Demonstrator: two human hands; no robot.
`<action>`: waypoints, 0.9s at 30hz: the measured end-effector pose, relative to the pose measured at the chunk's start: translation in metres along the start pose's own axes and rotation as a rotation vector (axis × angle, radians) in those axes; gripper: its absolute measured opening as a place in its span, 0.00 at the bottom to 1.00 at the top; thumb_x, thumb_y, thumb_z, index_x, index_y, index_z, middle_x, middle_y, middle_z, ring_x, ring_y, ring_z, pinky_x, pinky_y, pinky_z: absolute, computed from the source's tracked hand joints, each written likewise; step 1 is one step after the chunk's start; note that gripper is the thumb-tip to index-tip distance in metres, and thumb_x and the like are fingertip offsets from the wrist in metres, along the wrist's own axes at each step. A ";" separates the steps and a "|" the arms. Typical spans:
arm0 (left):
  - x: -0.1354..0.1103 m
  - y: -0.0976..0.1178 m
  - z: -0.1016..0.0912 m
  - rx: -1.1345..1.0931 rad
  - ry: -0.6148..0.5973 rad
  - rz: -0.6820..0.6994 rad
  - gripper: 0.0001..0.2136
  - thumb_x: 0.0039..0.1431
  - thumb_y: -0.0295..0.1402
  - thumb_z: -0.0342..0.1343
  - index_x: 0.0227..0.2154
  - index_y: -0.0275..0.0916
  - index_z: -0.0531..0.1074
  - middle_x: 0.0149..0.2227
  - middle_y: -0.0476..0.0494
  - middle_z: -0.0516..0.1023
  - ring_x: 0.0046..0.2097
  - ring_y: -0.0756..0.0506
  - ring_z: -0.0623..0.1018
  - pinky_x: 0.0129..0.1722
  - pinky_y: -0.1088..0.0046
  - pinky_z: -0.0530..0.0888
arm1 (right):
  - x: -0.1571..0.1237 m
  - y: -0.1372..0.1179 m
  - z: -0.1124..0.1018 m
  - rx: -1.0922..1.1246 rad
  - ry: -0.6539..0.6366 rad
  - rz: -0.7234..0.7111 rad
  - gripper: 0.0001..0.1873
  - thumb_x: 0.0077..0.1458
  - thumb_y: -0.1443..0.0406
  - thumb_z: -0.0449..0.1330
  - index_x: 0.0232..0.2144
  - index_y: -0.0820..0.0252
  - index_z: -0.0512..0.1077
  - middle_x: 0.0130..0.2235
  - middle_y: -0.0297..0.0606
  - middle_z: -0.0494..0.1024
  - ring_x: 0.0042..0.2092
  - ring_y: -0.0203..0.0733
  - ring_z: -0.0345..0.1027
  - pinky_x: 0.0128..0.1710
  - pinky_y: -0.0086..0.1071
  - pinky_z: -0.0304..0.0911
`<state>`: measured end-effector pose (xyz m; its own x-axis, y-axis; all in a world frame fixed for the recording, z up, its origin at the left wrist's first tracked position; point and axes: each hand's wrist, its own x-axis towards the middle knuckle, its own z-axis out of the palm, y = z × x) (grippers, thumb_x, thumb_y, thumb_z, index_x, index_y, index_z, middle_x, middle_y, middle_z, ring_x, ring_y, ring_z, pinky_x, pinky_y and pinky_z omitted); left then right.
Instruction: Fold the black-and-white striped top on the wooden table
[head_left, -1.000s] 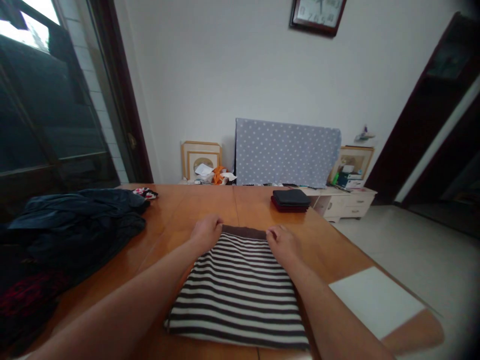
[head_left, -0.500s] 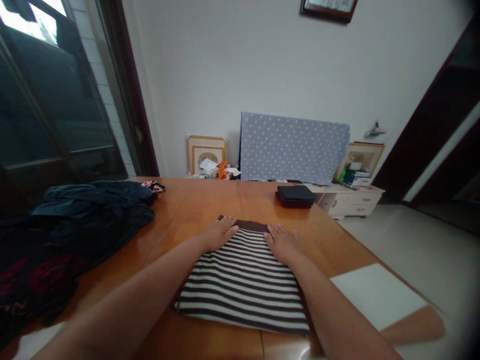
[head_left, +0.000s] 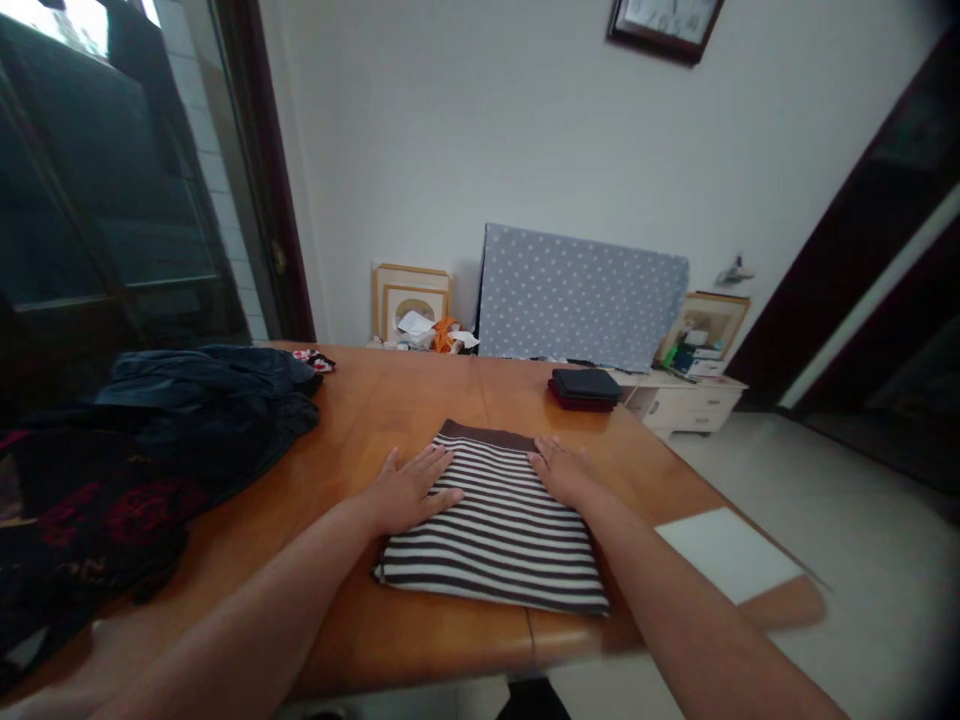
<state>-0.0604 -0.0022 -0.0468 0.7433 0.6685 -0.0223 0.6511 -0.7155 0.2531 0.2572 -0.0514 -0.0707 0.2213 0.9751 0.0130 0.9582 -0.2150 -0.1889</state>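
While the striped garment [head_left: 499, 535] lies flat on the wooden table [head_left: 360, 400], both hands rest on it, palms down. L hand [head_left: 411, 492] is on the garment's left edge, approx. halfway up — fingers spread wide, thumb pointing in over the stripes, nothing gripped. R hand [head_left: 559, 470] is at the garment's far right corner, fingers extended and a bit closer together, also w/o a grip on anything. Brown band [head_left: 491, 437] runs along the garment's far edge, betw. the two hands. Left of the garment, well apart: a heap of dark clothes [head_left: 217, 400], some w/ red patterning. Beyond the garment, off to its right, sits a small folded dark stack [head_left: 585, 385]. White sheet [head_left: 727, 552] lies right of the garment, past the R forearm, nr. the table edge. Farther back, behind the garment — polka-dot cloth [head_left: 577, 295] by the wall, framed pic [head_left: 411, 285] to its left, white cabinet [head_left: 694, 410] to its right.
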 end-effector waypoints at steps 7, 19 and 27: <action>0.005 -0.004 0.005 0.036 0.202 0.142 0.33 0.67 0.55 0.37 0.69 0.45 0.50 0.70 0.45 0.52 0.71 0.38 0.50 0.68 0.47 0.44 | -0.038 -0.040 -0.032 0.047 0.052 -0.086 0.38 0.66 0.47 0.39 0.67 0.66 0.54 0.69 0.48 0.53 0.70 0.50 0.41 0.68 0.49 0.35; 0.008 -0.008 0.029 -0.056 0.054 0.245 0.38 0.60 0.60 0.46 0.68 0.47 0.52 0.71 0.44 0.47 0.71 0.36 0.49 0.68 0.52 0.47 | -0.092 -0.046 -0.011 0.112 -0.014 -0.084 0.46 0.64 0.40 0.34 0.70 0.68 0.45 0.71 0.48 0.42 0.72 0.50 0.29 0.69 0.47 0.30; -0.001 0.005 0.015 -0.046 0.030 0.233 0.40 0.59 0.62 0.45 0.68 0.45 0.53 0.71 0.41 0.47 0.71 0.36 0.49 0.68 0.54 0.49 | -0.090 -0.048 -0.007 0.066 -0.022 -0.074 0.45 0.64 0.41 0.34 0.69 0.68 0.47 0.71 0.47 0.43 0.72 0.50 0.31 0.69 0.45 0.30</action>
<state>-0.0554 -0.0095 -0.0599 0.8675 0.4924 0.0710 0.4540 -0.8418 0.2921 0.1925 -0.1296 -0.0558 0.1457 0.9893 0.0076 0.9576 -0.1391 -0.2522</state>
